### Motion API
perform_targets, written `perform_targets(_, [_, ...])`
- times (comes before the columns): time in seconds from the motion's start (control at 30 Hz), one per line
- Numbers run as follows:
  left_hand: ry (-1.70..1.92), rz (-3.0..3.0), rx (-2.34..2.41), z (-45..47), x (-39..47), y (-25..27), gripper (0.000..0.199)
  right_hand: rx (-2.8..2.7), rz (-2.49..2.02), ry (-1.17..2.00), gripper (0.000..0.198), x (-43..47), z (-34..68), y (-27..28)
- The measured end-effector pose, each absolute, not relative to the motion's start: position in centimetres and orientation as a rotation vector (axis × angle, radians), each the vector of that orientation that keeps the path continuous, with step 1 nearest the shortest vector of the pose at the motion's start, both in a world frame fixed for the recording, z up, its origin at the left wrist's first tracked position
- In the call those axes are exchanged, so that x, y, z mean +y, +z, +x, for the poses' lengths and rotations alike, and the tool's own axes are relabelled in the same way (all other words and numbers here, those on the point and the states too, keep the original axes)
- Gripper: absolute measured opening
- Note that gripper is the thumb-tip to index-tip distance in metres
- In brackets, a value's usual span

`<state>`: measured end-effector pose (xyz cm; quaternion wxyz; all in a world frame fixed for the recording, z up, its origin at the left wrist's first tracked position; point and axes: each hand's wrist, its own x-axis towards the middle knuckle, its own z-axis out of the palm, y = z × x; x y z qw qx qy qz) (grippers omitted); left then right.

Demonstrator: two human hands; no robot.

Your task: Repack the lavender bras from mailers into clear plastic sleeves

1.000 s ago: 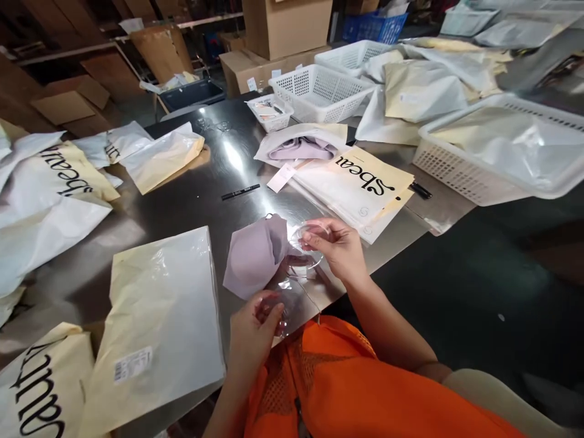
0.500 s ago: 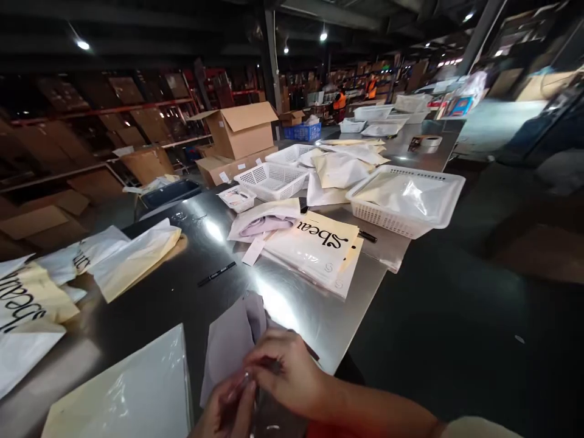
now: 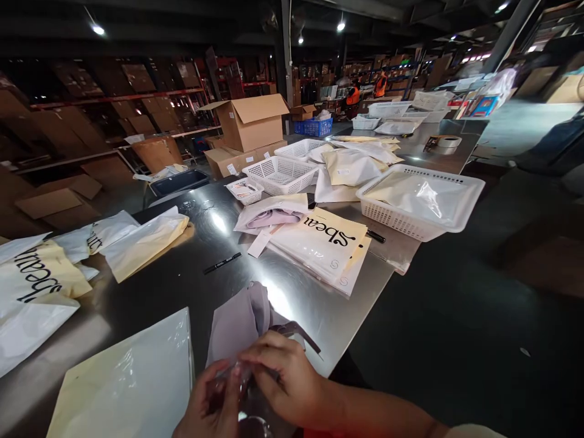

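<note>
Down at the near edge, the left hand (image 3: 212,398) and the right hand (image 3: 287,380) meet, fingers of both pinched on a clear plastic piece (image 3: 240,372), partly hidden between them. Right behind them sits the lilac garment (image 3: 235,322), lying folded on the shiny metal surface (image 3: 152,298). Off to the left, a flat glossy packet (image 3: 128,377); farther along, a black marker (image 3: 222,263) lies alone, with crumpled lettered bags (image 3: 41,277) at the far left. Now the middle: a stack of printed bags (image 3: 314,246) near the right edge, more lilac cloth (image 3: 276,217) showing from a bag on it, and a white basket (image 3: 395,220) just beyond. Past the surface stands an open cardboard box (image 3: 258,125), then a blue crate (image 3: 312,126). Deep in the dim room, laden racks (image 3: 132,100), two people in orange (image 3: 353,95), and ceiling lamps (image 3: 340,26) glowing overhead.
</note>
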<state>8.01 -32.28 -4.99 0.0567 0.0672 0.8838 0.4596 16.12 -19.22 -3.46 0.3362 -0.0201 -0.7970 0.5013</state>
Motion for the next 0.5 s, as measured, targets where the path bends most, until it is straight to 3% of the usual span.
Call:
perform_targets(0.13, [1.454, 0.394, 2.479, 7.3, -31.7, -3.5, 0.047, -2.033, -0.312, 1.439, 0.025, -18.4, 15.4, -3.8])
perform_targets(0.33, [1.721, 0.252, 2.055, 6.3, -30.3, -3.7, 0.047, -1.757, -0.487, 1.962, 0.036, -16.9, 14.2, -5.2])
perform_targets(0.5, [1.739, 0.190, 2.039, 6.7, -30.2, -3.8, 0.045, -1.657, -0.490, 2.044, 0.029, -17.8, 14.4, -5.2])
